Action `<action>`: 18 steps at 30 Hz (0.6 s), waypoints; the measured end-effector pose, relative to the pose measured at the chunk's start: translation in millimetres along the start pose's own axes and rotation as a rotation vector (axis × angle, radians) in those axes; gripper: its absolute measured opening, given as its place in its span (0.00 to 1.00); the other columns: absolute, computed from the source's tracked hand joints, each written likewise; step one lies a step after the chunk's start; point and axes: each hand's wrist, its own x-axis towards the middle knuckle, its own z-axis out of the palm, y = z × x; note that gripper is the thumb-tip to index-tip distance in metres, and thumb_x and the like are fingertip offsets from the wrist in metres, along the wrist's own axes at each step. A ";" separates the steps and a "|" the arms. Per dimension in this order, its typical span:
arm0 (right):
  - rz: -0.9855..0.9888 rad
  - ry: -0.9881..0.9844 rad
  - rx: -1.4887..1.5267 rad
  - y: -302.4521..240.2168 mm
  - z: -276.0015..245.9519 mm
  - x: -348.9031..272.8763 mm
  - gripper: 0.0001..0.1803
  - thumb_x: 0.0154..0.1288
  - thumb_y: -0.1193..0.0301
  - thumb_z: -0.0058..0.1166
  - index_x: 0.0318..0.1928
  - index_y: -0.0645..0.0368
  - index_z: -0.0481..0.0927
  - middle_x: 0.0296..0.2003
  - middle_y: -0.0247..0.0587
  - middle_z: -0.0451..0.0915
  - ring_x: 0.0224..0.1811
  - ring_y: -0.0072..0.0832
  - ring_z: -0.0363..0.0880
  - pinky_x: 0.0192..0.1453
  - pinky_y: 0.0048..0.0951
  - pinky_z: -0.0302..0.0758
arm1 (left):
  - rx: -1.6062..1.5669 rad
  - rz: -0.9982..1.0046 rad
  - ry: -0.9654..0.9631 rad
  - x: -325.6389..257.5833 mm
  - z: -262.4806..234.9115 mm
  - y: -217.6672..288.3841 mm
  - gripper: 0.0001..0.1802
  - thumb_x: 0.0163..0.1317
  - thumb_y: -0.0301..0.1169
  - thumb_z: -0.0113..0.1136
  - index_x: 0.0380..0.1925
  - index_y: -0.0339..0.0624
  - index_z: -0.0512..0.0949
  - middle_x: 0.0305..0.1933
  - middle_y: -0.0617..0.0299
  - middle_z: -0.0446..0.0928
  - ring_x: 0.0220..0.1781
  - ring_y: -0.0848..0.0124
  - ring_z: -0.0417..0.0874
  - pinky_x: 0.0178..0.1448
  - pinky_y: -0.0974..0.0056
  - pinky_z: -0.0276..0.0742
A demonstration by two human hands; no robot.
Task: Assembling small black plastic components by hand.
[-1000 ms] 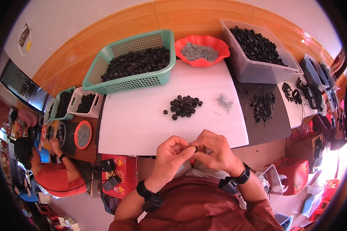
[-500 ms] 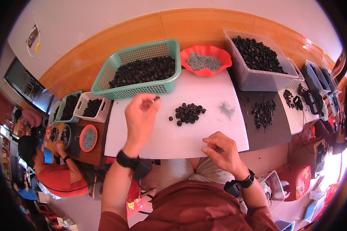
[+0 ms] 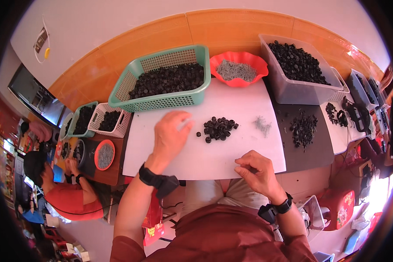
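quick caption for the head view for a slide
Left hand reaches over the white board beside a pile of black caps; right hand rests at its near edge.

The left hand (image 3: 170,135) hovers palm-down over the white worktop (image 3: 231,153), fingers spread, just beside a small heap of black caps (image 3: 218,127). The right hand (image 3: 260,172) rests at the worktop's near edge, fingertips pinched together. Behind stand a green basket (image 3: 159,102) of black caps, a red bowl (image 3: 239,59) of grey pins and a clear tub (image 3: 292,91).
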 end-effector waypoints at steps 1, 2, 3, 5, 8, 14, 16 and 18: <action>-0.005 -0.007 -0.002 0.7 -0.6 0.9 0.09 0.65 0.79 0.65 0.46 0.65 0.85 0.35 0.42 0.81 0.30 0.24 0.79 0.34 0.24 0.76 | -0.001 -0.004 0.000 -7.5 3.1 3.9 0.14 0.58 0.27 0.72 0.44 0.36 0.85 0.45 0.52 0.86 0.44 0.61 0.87 0.52 0.60 0.83; -0.012 -0.014 -0.004 1.1 -1.2 1.1 0.09 0.66 0.79 0.65 0.45 0.66 0.85 0.34 0.41 0.81 0.31 0.23 0.80 0.35 0.24 0.76 | -0.020 0.003 -0.096 -13.8 5.6 7.8 0.13 0.58 0.27 0.72 0.44 0.36 0.85 0.46 0.52 0.86 0.46 0.58 0.87 0.54 0.59 0.82; -0.010 -0.016 -0.006 1.1 -1.9 0.6 0.09 0.66 0.79 0.65 0.45 0.66 0.85 0.34 0.41 0.81 0.31 0.23 0.80 0.35 0.24 0.76 | -0.039 0.012 -0.192 -17.2 7.5 10.4 0.13 0.58 0.26 0.71 0.43 0.36 0.85 0.46 0.52 0.86 0.48 0.56 0.86 0.55 0.59 0.82; 0.016 -0.024 -0.002 0.5 -2.3 0.1 0.09 0.66 0.79 0.65 0.45 0.66 0.85 0.34 0.41 0.81 0.31 0.23 0.80 0.35 0.24 0.76 | -0.018 0.008 -0.216 -18.9 12.2 8.9 0.13 0.58 0.26 0.70 0.44 0.36 0.85 0.46 0.52 0.86 0.49 0.55 0.86 0.57 0.58 0.81; 0.043 -0.030 -0.010 -3.4 -3.9 -1.7 0.08 0.66 0.79 0.65 0.45 0.66 0.85 0.34 0.40 0.80 0.32 0.22 0.79 0.35 0.24 0.76 | 0.035 -0.020 -0.271 -20.7 16.7 8.0 0.13 0.58 0.26 0.69 0.44 0.37 0.84 0.45 0.52 0.85 0.50 0.55 0.85 0.58 0.57 0.80; -0.033 0.064 -0.118 -9.4 -9.3 -1.5 0.08 0.65 0.81 0.63 0.44 0.66 0.85 0.36 0.44 0.82 0.31 0.27 0.80 0.34 0.26 0.77 | 0.049 -0.063 -0.316 -26.2 15.2 10.4 0.11 0.59 0.25 0.67 0.43 0.38 0.84 0.42 0.53 0.85 0.46 0.56 0.86 0.52 0.58 0.81; -0.089 0.126 -0.240 -4.7 -18.1 4.1 0.08 0.63 0.80 0.63 0.43 0.63 0.84 0.37 0.45 0.83 0.31 0.35 0.82 0.34 0.30 0.78 | 0.018 -0.064 -0.296 -32.5 15.1 13.9 0.11 0.59 0.25 0.67 0.43 0.38 0.84 0.42 0.53 0.85 0.44 0.57 0.87 0.50 0.58 0.82; -0.111 0.196 -0.533 -2.4 -28.2 12.1 0.08 0.63 0.79 0.62 0.43 0.61 0.84 0.39 0.43 0.83 0.32 0.41 0.84 0.34 0.35 0.80 | -0.023 -0.076 -0.255 -39.1 13.4 19.1 0.10 0.59 0.24 0.67 0.42 0.37 0.84 0.41 0.54 0.85 0.41 0.58 0.87 0.47 0.60 0.83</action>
